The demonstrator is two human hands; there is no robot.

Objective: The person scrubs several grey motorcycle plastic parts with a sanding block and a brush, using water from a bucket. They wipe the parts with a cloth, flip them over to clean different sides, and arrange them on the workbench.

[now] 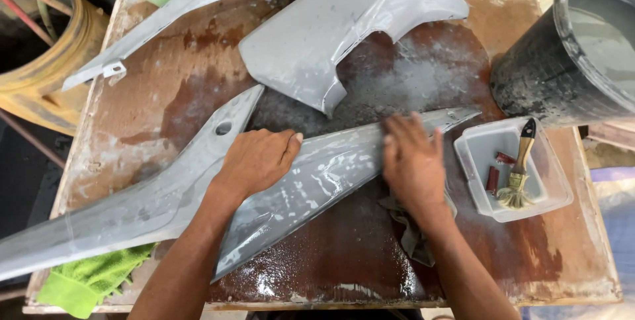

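Observation:
A long grey plastic body panel (165, 194), wet and shiny, lies across a wet brown wooden table (370, 254). My left hand (258, 160) rests flat on the panel's middle, fingers together, pressing it down. My right hand (413, 161) lies flat on the panel's narrow right end, slightly blurred. Whether something is under its palm is hidden. A dark grey rag (410, 234) sits under my right wrist.
Two more grey panels (317, 42) (192, 9) lie at the table's far side. A clear plastic tub (549, 194) holds a paintbrush (519, 171) and small red pieces. A black bucket (569, 55) of grey water stands at right. A green cloth (92, 280) hangs at the near left corner.

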